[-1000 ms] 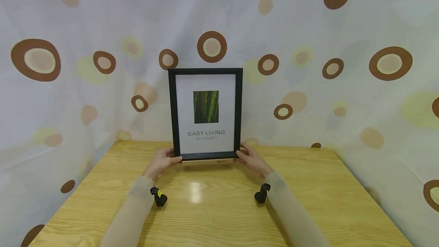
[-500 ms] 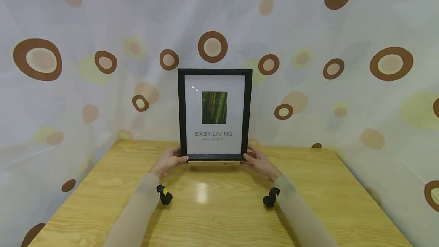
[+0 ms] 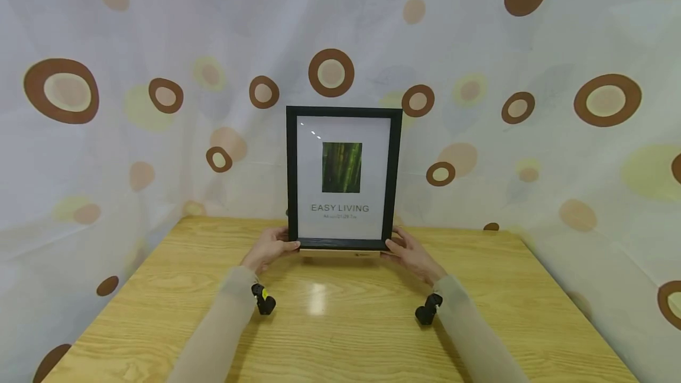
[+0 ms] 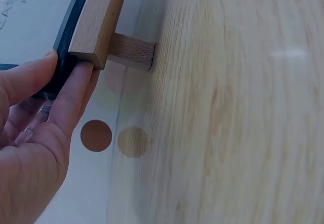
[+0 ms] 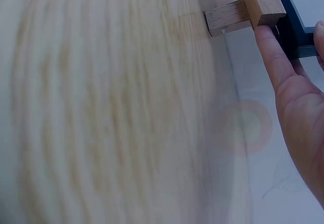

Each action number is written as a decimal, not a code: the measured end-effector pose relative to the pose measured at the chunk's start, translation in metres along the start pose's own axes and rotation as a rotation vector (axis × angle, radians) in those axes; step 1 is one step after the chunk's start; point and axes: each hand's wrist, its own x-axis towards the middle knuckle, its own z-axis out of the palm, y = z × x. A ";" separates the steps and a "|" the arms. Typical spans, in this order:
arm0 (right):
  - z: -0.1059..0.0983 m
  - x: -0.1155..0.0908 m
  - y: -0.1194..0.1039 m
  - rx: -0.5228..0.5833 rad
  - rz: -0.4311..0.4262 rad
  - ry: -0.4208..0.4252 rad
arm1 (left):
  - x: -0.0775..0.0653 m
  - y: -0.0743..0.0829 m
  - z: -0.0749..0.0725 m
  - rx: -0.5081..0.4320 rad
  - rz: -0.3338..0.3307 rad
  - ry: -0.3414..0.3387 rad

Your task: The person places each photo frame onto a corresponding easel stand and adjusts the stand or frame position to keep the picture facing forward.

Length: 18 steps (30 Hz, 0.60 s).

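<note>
A black picture frame (image 3: 341, 197) stands nearly upright near the back of the table, with a green bamboo picture and the words EASY LIVING behind its glass. Under its lower edge runs a wooden ledge (image 3: 340, 253), part of a small stand whose foot (image 4: 132, 51) shows in the left wrist view. My left hand (image 3: 269, 248) grips the lower left corner, thumb on the front and fingers behind, one finger touching the ledge end. At the lower right corner my right hand (image 3: 416, 254) holds likewise, a finger against the ledge (image 5: 259, 2). The stand's back is hidden.
The light wooden table (image 3: 340, 336) reaches back to a white curtain (image 3: 473, 28) with brown and yellow dots, which also hangs along both sides. A black wrist camera (image 3: 264, 300) sits on the left sleeve and another camera (image 3: 427, 310) on the right.
Both hands have moved the frame and its stand to the right along the table, with less movement in the last half second. The frame has straightened slightly; the grip is the same.
</note>
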 end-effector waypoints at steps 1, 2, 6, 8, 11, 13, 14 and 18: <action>-0.001 -0.001 0.000 -0.003 -0.001 0.006 | 0.001 0.000 0.001 -0.004 -0.002 -0.001; -0.002 -0.002 0.000 0.003 -0.001 0.013 | 0.001 0.000 0.002 -0.004 -0.002 -0.004; -0.006 -0.005 0.000 0.002 -0.025 0.012 | 0.006 0.001 0.008 -0.003 -0.010 0.007; -0.009 -0.007 0.001 -0.010 -0.039 0.005 | 0.008 0.000 0.011 0.011 -0.014 0.008; -0.014 -0.009 0.003 -0.023 -0.049 0.002 | 0.009 -0.001 0.015 0.022 -0.019 0.008; -0.016 -0.010 0.004 -0.027 -0.055 0.011 | 0.010 -0.001 0.018 0.021 -0.011 0.004; -0.018 -0.010 0.004 -0.027 -0.057 0.015 | 0.011 -0.002 0.019 0.020 -0.006 0.008; -0.021 -0.011 0.005 -0.031 -0.065 0.029 | 0.014 -0.002 0.023 0.021 0.015 0.012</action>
